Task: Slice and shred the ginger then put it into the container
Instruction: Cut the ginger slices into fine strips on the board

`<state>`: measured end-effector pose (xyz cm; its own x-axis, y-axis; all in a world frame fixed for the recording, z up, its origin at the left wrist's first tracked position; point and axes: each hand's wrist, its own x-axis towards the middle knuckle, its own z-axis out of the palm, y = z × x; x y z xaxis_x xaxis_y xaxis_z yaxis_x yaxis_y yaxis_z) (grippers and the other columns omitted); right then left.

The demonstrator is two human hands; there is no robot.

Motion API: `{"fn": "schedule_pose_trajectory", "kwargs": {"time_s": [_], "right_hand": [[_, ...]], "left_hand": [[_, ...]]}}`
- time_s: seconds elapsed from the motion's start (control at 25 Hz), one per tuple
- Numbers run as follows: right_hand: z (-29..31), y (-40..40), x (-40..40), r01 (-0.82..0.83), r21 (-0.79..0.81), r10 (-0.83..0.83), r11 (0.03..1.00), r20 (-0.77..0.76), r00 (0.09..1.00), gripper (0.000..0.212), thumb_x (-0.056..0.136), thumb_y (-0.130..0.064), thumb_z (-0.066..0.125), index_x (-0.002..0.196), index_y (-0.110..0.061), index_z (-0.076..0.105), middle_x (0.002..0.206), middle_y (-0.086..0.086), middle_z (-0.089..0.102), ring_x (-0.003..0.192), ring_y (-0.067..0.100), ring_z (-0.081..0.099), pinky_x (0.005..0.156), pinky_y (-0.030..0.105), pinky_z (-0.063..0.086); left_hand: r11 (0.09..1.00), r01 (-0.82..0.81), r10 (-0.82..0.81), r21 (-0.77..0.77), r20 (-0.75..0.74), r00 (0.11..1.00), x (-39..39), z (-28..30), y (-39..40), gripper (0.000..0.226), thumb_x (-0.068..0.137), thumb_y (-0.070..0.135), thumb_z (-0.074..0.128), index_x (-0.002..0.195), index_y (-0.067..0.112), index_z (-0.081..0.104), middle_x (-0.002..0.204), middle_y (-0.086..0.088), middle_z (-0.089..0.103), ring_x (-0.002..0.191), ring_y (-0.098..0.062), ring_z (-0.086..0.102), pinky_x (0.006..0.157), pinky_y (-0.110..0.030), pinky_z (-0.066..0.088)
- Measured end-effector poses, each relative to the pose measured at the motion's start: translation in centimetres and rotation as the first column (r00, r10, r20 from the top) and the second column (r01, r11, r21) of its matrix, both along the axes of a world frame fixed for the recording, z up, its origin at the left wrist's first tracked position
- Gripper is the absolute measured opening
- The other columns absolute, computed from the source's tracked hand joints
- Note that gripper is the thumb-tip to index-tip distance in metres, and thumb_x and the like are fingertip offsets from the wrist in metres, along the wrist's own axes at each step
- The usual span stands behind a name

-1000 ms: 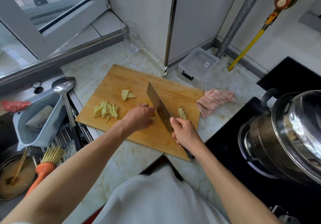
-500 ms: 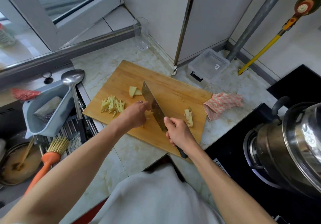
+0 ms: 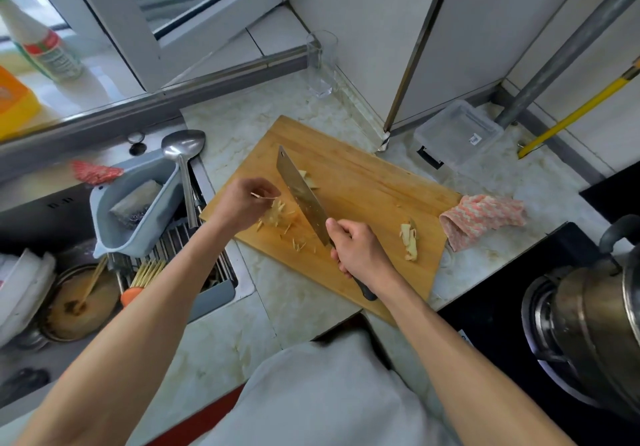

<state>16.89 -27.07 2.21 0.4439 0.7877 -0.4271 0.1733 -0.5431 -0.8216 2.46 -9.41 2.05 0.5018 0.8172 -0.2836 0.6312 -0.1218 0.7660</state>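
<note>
While my left hand [image 3: 242, 205] hid part of the ginger shreds [image 3: 278, 215], its curled fingers' grip unclear, my right hand [image 3: 358, 253] gripped the cleaver [image 3: 303, 200], now shifted left onto that pile on the cutting board [image 3: 363, 186].

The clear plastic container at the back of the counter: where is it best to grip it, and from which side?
Probably by the long rim of the clear plastic container, coming from the cutting board side. It sits upright and open, its near rim unobstructed, while the wall and the metal pipe crowd its far side. The right hand grips the cleaver now, so the left hand is freer.
</note>
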Motion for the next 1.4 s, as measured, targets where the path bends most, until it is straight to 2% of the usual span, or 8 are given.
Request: {"fn": "schedule_pose_trajectory", "kwargs": {"time_s": [0.16, 0.36, 0.48, 0.8, 1.0, 1.12, 1.2, 1.4], "right_hand": [[-0.1, 0.3, 0.2, -0.001, -0.012, 0.001, 1.000, 0.014, 1.000, 0.052, 0.104, -0.044, 0.044, 0.085, 0.003, 0.054, 0.061, 0.002, 0.055, 0.048, 0.017, 0.046, 0.049, 0.031, 0.039], [-0.3, 0.2, 0.4, -0.023, -0.026, 0.024, 0.999, 0.056, 0.998, 0.051, 0.104, -0.045, 0.044, 0.086, 0.001, 0.058, 0.059, -0.001, 0.056, 0.049, 0.014, 0.047, 0.052, 0.031, 0.041], [-0.3, 0.0, 0.5, -0.039, -0.016, 0.040, 0.999, 0.069, 0.997, 0.051, 0.104, -0.045, 0.044, 0.083, -0.001, 0.057, 0.058, -0.002, 0.056, 0.048, 0.013, 0.046, 0.053, 0.031, 0.040], [0.2, -0.7, 1.8, -0.115, -0.005, 0.115, 0.993, 0.113, 0.987, 0.049, 0.103, -0.046, 0.045, 0.079, -0.005, 0.055, 0.059, -0.001, 0.057, 0.048, 0.010, 0.046, 0.053, 0.029, 0.038], [0.3, -0.8, 2.0, -0.076, 0.011, 0.075, 0.997, 0.090, 0.993, 0.049, 0.103, -0.048, 0.045, 0.083, -0.005, 0.058, 0.061, 0.001, 0.059, 0.046, 0.009, 0.048, 0.053, 0.030, 0.039], [0.4, -0.9, 2.1, -0.071, 0.013, 0.069, 0.997, 0.085, 0.994, 0.050, 0.102, -0.048, 0.045, 0.085, -0.003, 0.059, 0.059, -0.001, 0.058, 0.046, 0.010, 0.047, 0.052, 0.031, 0.039], [0.5, -0.9, 2.1, -0.078, 0.015, 0.076, 0.997, 0.087, 0.993, 0.051, 0.102, -0.049, 0.045, 0.086, -0.003, 0.059, 0.059, -0.002, 0.058, 0.048, 0.014, 0.047, 0.052, 0.032, 0.040], [0.8, -0.9, 2.0, -0.089, 0.018, 0.087, 0.996, 0.086, 0.992, 0.050, 0.103, -0.048, 0.045, 0.087, -0.003, 0.060, 0.059, -0.003, 0.057, 0.049, 0.014, 0.047, 0.052, 0.032, 0.040]], "left_hand": [[0.977, -0.080, 0.106, -0.199, 0.124, 0.987, -0.4, 0.1, 0.3, 0.027, 0.086, -0.008, 0.066, 0.099, 0.015, 0.069, 0.092, -0.004, 0.069, 0.080, -0.015, 0.066, 0.069, -0.026, 0.053], [0.991, -0.084, 0.097, -0.101, 0.127, 0.987, -1.1, -0.5, 0.8, 0.016, 0.095, 0.010, 0.065, 0.109, 0.015, 0.071, 0.094, 0.003, 0.074, 0.082, -0.013, 0.069, 0.071, -0.028, 0.055], [0.991, -0.127, 0.132, -0.045, 0.134, 0.982, -1.5, -0.9, 1.1, 0.024, 0.094, 0.003, 0.061, 0.111, 0.015, 0.072, 0.102, 0.003, 0.073, 0.093, -0.012, 0.070, 0.084, -0.030, 0.057], [0.987, -0.098, 0.090, 0.130, 0.064, 0.994, -1.7, -0.9, 0.0, 0.038, 0.089, -0.008, 0.049, 0.106, 0.014, 0.075, 0.099, 0.001, 0.074, 0.089, -0.008, 0.070, 0.074, -0.014, 0.053], [0.972, -0.101, 0.085, 0.213, 0.087, 0.993, -1.2, -1.1, -0.7, 0.022, 0.088, -0.002, 0.066, 0.102, 0.012, 0.075, 0.096, 0.001, 0.073, 0.088, -0.014, 0.070, 0.083, -0.033, 0.059], [0.962, -0.004, -0.005, 0.271, 0.033, 0.999, -0.9, -0.8, -1.1, 0.022, 0.088, 0.006, 0.072, 0.110, 0.011, 0.071, 0.106, -0.001, 0.071, 0.095, -0.011, 0.065, 0.086, -0.023, 0.051], [0.947, 0.068, -0.063, 0.313, -0.029, 0.998, -0.8, -0.8, -1.2, 0.033, 0.091, -0.005, 0.057, 0.118, 0.011, 0.068, 0.115, -0.001, 0.070, 0.102, -0.007, 0.062, 0.086, -0.013, 0.045], [0.932, 0.091, -0.070, 0.350, -0.072, 0.995, -1.0, -1.0, -1.0, 0.041, 0.089, -0.012, 0.049, 0.119, 0.009, 0.068, 0.113, -0.005, 0.072, 0.094, -0.010, 0.067, 0.070, 0.002, 0.039]]}}
